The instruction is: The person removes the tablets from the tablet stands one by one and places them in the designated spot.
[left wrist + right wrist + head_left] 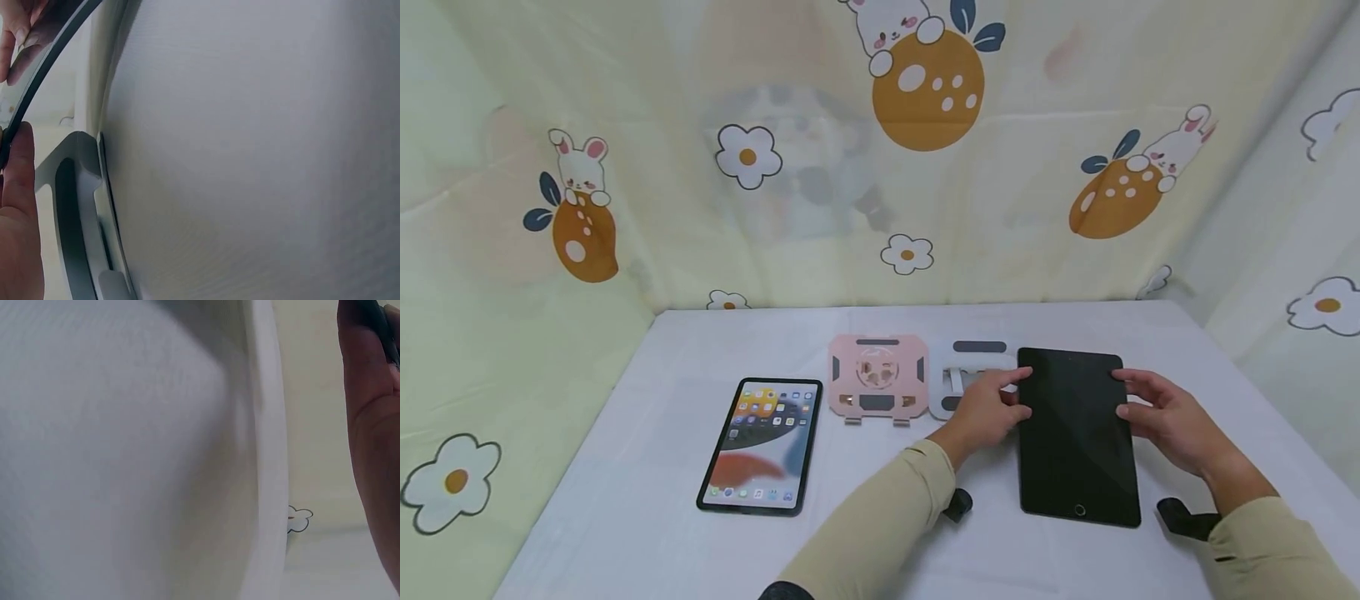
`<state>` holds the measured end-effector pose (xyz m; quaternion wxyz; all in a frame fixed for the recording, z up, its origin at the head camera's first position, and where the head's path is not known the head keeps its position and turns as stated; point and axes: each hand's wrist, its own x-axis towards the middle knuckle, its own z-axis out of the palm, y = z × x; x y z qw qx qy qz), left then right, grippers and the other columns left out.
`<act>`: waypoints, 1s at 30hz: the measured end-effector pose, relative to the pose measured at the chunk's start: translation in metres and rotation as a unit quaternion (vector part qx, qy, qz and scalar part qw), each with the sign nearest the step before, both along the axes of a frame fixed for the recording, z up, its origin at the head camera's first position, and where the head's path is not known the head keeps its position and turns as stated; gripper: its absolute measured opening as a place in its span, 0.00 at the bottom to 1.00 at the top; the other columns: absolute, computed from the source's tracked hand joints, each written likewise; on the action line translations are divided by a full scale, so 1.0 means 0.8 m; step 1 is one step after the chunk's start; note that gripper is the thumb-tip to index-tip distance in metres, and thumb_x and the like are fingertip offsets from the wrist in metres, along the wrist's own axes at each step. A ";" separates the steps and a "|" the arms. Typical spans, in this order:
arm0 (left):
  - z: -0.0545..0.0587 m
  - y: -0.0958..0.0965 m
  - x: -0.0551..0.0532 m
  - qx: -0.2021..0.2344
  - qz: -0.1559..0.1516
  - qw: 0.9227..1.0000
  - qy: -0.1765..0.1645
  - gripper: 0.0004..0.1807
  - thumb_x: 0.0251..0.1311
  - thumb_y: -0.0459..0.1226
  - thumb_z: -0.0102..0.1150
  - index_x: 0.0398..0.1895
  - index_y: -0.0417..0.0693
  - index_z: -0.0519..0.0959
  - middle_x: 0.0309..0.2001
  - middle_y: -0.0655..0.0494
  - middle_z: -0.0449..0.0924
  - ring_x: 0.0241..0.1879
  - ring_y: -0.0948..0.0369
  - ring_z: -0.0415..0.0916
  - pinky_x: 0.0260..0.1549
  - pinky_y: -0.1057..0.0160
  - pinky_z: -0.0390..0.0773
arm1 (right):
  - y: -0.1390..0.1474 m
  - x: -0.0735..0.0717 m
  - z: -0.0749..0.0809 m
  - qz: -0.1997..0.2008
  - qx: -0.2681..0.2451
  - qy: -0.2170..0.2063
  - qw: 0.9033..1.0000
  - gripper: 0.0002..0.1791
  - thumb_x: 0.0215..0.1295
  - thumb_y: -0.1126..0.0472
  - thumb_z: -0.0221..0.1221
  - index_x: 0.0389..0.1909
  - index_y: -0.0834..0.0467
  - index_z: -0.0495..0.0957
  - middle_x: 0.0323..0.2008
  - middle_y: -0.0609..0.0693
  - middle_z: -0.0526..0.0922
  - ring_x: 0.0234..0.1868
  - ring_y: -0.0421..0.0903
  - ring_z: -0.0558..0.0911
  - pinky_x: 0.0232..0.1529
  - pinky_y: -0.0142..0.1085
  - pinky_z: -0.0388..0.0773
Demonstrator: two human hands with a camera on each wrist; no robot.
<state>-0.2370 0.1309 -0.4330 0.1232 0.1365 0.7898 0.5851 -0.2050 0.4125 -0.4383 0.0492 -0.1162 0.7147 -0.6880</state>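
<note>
Both hands hold a black tablet (pixel 1078 442) by its two long sides, its dark screen facing up and a round button at the near end. My left hand (pixel 988 412) grips the left edge, and my right hand (pixel 1176 425) grips the right edge. In the left wrist view the tablet's edge (pixel 47 65) stands above the white table surface. The right wrist view shows my right hand (pixel 375 431) with only a dark corner of the tablet (pixel 375 325). Just left of the tablet lies a white folding stand (pixel 955 382), partly hidden by my left hand.
A pink folding stand (pixel 878 375) lies beside the white one. Farther left, another tablet (pixel 763 446) lies flat with its screen lit. The white-covered table (pixel 647 467) ends at a patterned curtain (pixel 820 208) behind and at the sides.
</note>
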 end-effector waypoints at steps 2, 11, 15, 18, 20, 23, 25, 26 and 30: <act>0.000 0.002 0.001 -0.002 -0.003 1.000 -0.004 0.30 0.61 0.28 0.67 0.65 0.61 0.78 0.37 0.63 0.71 0.36 0.67 0.70 0.29 0.70 0.78 | 0.004 0.001 -0.001 0.002 0.005 -0.001 1.000 0.27 0.71 0.77 0.51 0.61 0.46 0.75 0.51 0.42 0.74 0.43 0.38 0.82 0.40 0.30 0.82; 0.000 0.008 -0.001 -0.022 -0.022 0.999 0.014 0.31 0.61 0.27 0.66 0.67 0.60 0.77 0.37 0.63 0.72 0.36 0.67 0.70 0.31 0.70 0.76 | 0.014 0.000 -0.005 0.001 0.004 -0.007 1.000 0.27 0.71 0.77 0.51 0.61 0.45 0.75 0.51 0.41 0.74 0.44 0.37 0.82 0.41 0.30 0.82; 0.002 0.009 -0.001 -0.028 -0.036 0.999 0.019 0.32 0.62 0.27 0.65 0.68 0.60 0.75 0.38 0.63 0.72 0.37 0.67 0.70 0.31 0.70 0.76 | 0.019 0.001 -0.003 -0.008 0.021 -0.010 1.000 0.27 0.72 0.76 0.51 0.61 0.45 0.75 0.51 0.40 0.73 0.43 0.37 0.81 0.40 0.30 0.81; 0.004 0.011 0.001 -0.035 -0.043 0.998 0.022 0.33 0.63 0.27 0.64 0.69 0.60 0.74 0.39 0.63 0.72 0.37 0.67 0.70 0.31 0.70 0.76 | 0.024 0.002 -0.001 -0.013 0.038 -0.015 0.999 0.26 0.72 0.75 0.52 0.62 0.44 0.75 0.51 0.39 0.73 0.43 0.37 0.81 0.40 0.30 0.82; 0.004 0.012 0.002 -0.039 -0.046 0.998 0.020 0.33 0.63 0.27 0.64 0.70 0.60 0.74 0.40 0.63 0.72 0.38 0.67 0.70 0.32 0.70 0.76 | 0.026 0.002 0.000 -0.015 0.053 -0.016 0.998 0.26 0.72 0.74 0.53 0.62 0.44 0.75 0.51 0.38 0.73 0.43 0.37 0.81 0.40 0.30 0.82; 0.002 0.015 0.002 -0.041 -0.051 0.998 0.023 0.33 0.63 0.28 0.64 0.70 0.60 0.73 0.44 0.63 0.73 0.39 0.68 0.70 0.34 0.71 0.76 | 0.030 0.003 0.003 -0.023 0.083 -0.019 0.996 0.26 0.72 0.73 0.53 0.62 0.43 0.75 0.51 0.38 0.71 0.43 0.36 0.81 0.40 0.30 0.82; 0.001 0.018 0.002 -0.043 -0.054 0.997 0.027 0.33 0.63 0.27 0.64 0.70 0.60 0.73 0.45 0.63 0.74 0.39 0.68 0.70 0.35 0.71 0.76 | 0.033 0.003 0.005 -0.032 0.109 -0.023 0.993 0.25 0.73 0.72 0.54 0.62 0.43 0.74 0.51 0.37 0.69 0.43 0.34 0.80 0.40 0.30 0.81; 0.000 0.020 0.002 -0.042 -0.056 0.997 0.029 0.33 0.63 0.27 0.64 0.70 0.60 0.73 0.46 0.62 0.74 0.39 0.68 0.70 0.35 0.71 0.76 | 0.034 0.003 0.006 -0.036 0.120 -0.026 0.992 0.25 0.73 0.71 0.54 0.63 0.42 0.74 0.52 0.37 0.68 0.43 0.33 0.79 0.41 0.29 0.81; -0.002 0.025 0.003 -0.038 -0.053 0.998 0.019 0.34 0.62 0.27 0.64 0.70 0.61 0.73 0.45 0.63 0.73 0.38 0.68 0.70 0.33 0.71 0.76 | 0.036 0.003 0.009 -0.047 0.168 -0.038 0.984 0.25 0.74 0.67 0.55 0.67 0.44 0.70 0.59 0.46 0.64 0.46 0.30 0.77 0.42 0.28 0.80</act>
